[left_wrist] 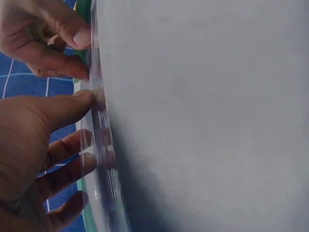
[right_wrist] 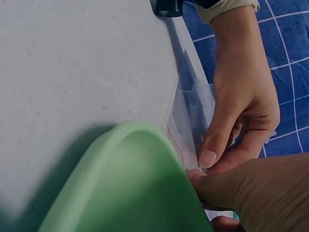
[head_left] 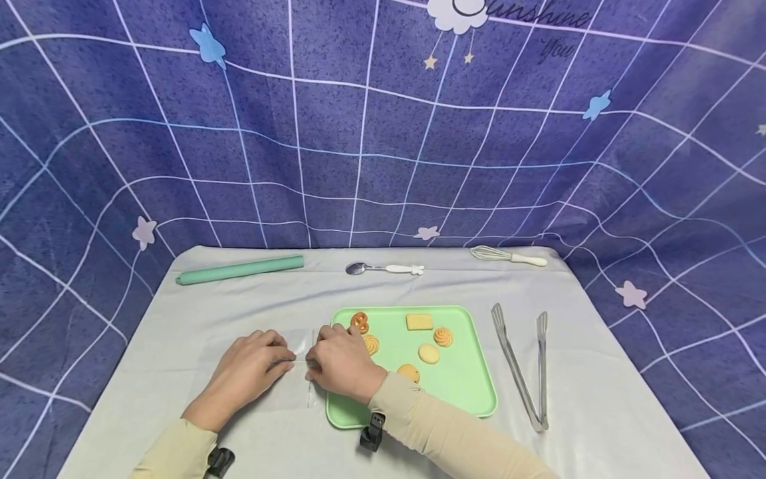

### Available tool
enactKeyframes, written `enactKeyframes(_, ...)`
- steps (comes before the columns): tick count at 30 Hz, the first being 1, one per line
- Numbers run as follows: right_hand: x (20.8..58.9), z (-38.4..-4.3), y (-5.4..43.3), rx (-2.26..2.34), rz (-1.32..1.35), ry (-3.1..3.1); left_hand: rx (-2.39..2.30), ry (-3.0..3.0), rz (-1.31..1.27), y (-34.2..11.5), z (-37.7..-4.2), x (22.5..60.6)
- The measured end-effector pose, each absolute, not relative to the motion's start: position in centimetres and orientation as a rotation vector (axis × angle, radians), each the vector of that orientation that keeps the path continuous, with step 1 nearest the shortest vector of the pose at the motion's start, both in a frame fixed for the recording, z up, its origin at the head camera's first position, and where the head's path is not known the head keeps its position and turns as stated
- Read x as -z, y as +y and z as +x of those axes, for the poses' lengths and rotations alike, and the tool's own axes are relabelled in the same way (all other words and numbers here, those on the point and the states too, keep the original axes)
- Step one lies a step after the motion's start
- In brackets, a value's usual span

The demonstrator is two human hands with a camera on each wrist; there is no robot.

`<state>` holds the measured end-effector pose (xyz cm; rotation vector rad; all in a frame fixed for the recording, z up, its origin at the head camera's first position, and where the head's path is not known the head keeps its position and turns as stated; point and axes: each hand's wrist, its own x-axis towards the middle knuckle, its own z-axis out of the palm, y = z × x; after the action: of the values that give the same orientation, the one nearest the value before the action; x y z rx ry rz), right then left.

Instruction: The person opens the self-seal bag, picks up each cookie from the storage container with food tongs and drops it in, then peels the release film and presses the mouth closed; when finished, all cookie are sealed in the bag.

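A clear flat plastic bag (head_left: 293, 394) lies on the table left of the light green tray (head_left: 461, 392). My left hand (head_left: 248, 369) pinches the bag near its edge; in the left wrist view its thumb (left_wrist: 72, 104) is on one side of the film and fingers show through it. My right hand (head_left: 347, 360) reaches over the tray's left side and pinches the same bag edge, close to the left fingertips. On the tray are a pretzel (head_left: 360, 322), a rectangular biscuit (head_left: 419, 322), swirl cookies (head_left: 443, 336) and round cookies (head_left: 428, 353), some partly hidden by the right hand.
Metal tongs (head_left: 522, 372) lie spread right of the tray. Along the back are a green roll (head_left: 239, 270), a spoon (head_left: 385, 269) with white handle and a whisk (head_left: 509, 256). Behind the table hangs a blue gridded curtain (head_left: 383, 133).
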<state>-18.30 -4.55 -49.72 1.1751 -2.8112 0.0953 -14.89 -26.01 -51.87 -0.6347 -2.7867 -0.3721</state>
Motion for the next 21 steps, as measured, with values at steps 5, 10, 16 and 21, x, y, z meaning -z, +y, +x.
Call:
enactKeyframes(5,49.8,-18.33,-4.4,-0.095,1.178,-2.805,0.384,-2.757,-0.634,-25.96,-15.03,51.82)
enactKeyframes(10,49.77,-18.34,-4.32,-0.092,1.175,-2.821,0.398,-2.747,-0.63,-26.0,-15.12,51.91)
enactKeyframes(16,49.72,-18.37,-4.29,-0.076,1.176,-2.839,0.419,-2.742,-0.625,-26.04,-15.15,51.89)
enactKeyframes(21,49.71,-18.38,-4.27,-0.075,1.183,-2.835,0.456,-2.735,-0.596,-26.1,-15.26,51.7)
